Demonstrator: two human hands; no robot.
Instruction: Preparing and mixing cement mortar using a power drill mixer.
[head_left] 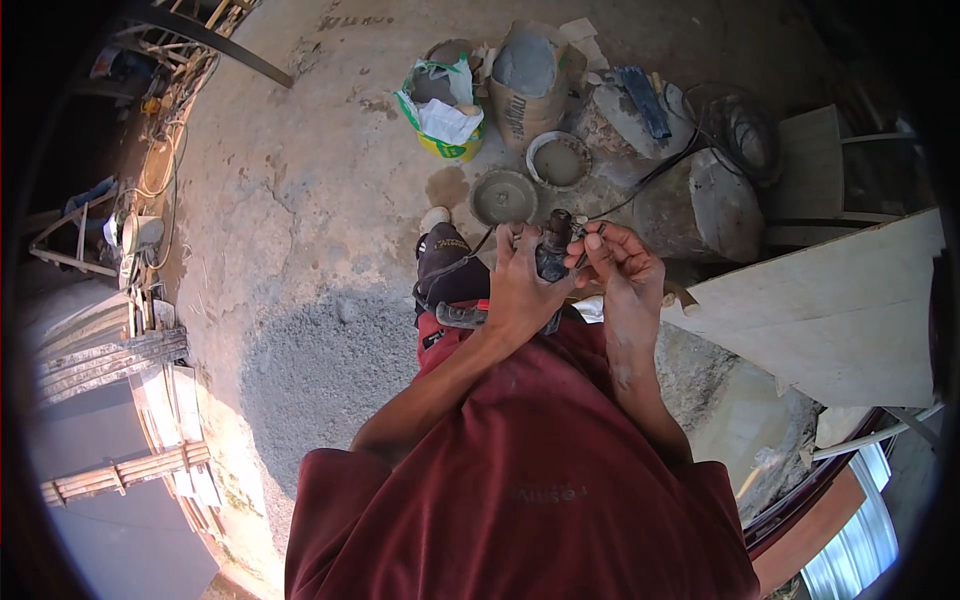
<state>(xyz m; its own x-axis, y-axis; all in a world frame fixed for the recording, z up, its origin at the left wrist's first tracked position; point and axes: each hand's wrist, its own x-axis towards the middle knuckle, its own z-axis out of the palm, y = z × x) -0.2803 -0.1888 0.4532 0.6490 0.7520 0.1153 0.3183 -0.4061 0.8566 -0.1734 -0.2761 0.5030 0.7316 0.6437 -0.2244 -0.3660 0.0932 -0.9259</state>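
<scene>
My left hand point(522, 288) is closed around a dark, dusty power tool point(553, 262) with a round metal end pointing away from me. I cannot tell its exact kind, since my fingers cover much of it. Beside that metal end, my right hand point(628, 262) has its thumb and fingers pinched together on something small that I cannot make out. A grey and red handle-like part point(462, 316) shows left of my left wrist, against my lap. A dark cord runs by my left fingers.
Ahead stand a round bowl of grey mix point(504, 198), a white bucket point(559, 161), an open paper sack of grey powder point(527, 75) and a green-yellow bag point(437, 105). Large stones point(698, 205) and black cable lie to the right. A pale board point(820, 305) leans at right; grey sand point(325, 375) lies left.
</scene>
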